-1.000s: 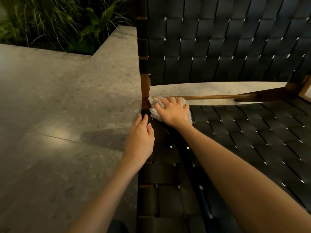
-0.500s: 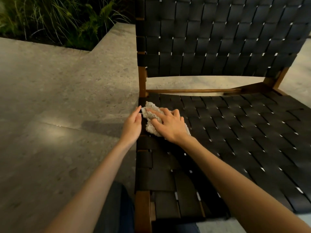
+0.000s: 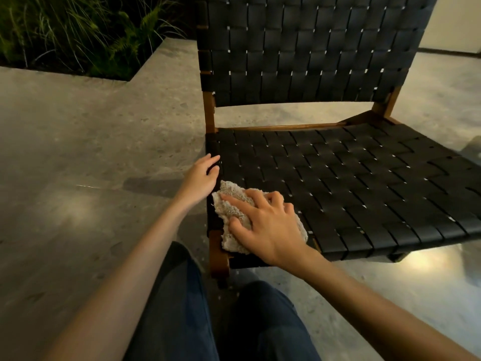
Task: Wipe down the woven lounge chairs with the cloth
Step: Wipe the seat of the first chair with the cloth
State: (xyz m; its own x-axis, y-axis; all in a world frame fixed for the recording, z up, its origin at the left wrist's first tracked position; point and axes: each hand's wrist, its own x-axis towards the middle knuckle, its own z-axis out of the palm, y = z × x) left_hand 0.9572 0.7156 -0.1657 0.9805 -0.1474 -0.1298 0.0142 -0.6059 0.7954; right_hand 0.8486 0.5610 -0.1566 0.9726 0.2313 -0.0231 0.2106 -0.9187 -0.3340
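My right hand (image 3: 263,227) lies palm down on the shaggy beige cloth (image 3: 235,191), index finger stretched out, the other fingers bent a little, the thumb spread. It presses the cloth flat rather than closing around it. The cloth sits on the front left corner of the black woven-strap seat (image 3: 338,183) of the lounge chair, with its lower edge hanging over the brown wooden frame (image 3: 218,256) at that corner.

My left hand (image 3: 200,178) holds nothing. Its fingers are relaxed and rest against the seat's left edge, just beside the cloth but not touching it. The chair's black woven backrest (image 3: 307,48) rises behind the seat, with a gap between the two.

The chair stands on a grey speckled stone floor (image 3: 78,152). At the upper left, a recessed planting bed (image 3: 78,29) cut into the paving holds green grasses and ferns. My dark blue trousers (image 3: 177,308) fill the bottom of the view.
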